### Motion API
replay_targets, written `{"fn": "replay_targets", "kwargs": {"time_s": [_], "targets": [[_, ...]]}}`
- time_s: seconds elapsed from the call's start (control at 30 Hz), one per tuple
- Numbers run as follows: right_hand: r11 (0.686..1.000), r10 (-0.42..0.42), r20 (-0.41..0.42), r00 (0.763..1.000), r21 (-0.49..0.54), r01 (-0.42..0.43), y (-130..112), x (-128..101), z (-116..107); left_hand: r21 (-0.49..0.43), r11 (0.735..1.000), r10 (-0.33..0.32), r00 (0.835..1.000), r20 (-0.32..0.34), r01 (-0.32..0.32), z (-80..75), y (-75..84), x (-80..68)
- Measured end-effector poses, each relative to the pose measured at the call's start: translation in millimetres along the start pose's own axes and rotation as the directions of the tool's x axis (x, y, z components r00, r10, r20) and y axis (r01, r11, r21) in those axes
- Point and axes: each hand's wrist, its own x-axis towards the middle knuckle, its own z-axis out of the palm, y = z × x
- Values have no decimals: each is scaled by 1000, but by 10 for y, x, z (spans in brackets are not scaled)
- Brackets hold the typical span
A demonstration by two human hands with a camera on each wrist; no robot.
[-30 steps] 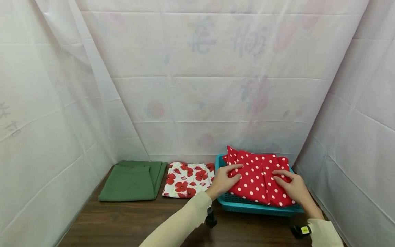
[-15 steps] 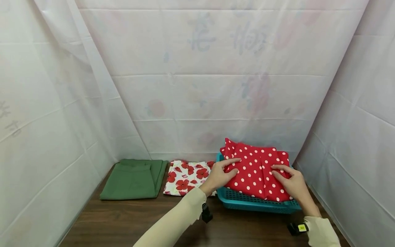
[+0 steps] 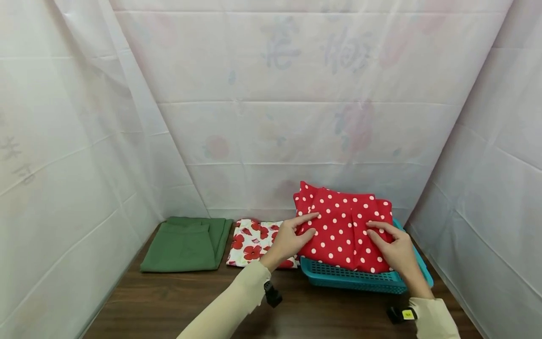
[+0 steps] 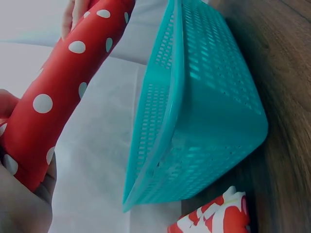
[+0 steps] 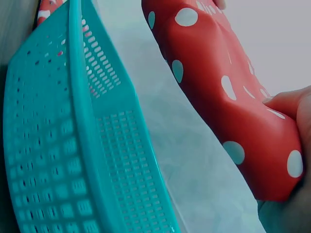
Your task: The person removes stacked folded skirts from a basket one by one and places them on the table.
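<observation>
The folded red cloth with white dots is gripped at its two sides by the left hand and right hand, lifted clear above the turquoise plastic basket, not yet laid anywhere.

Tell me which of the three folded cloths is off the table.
The red polka-dot cloth, held by both hands above the teal basket; the green and poppy-print ones lie flat on the table.

A dark wooden table is enclosed on three sides by white sheeting; faint floral prints and characters are seen above the table; the sheeting is evenly lit.
</observation>
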Motion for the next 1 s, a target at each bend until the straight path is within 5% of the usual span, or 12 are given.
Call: {"fn": "replay_targets", "kwargs": {"time_s": [0.5,1.0], "targets": [[996,-30,47,998,88,26,-171,-176,394,44,999,9,998,-65,-6,-328,-91,-404],[992,-60,90,994,116,49,-287,-362,764,29,998,-50,991,-123,54,-569,-155,-862]]}}
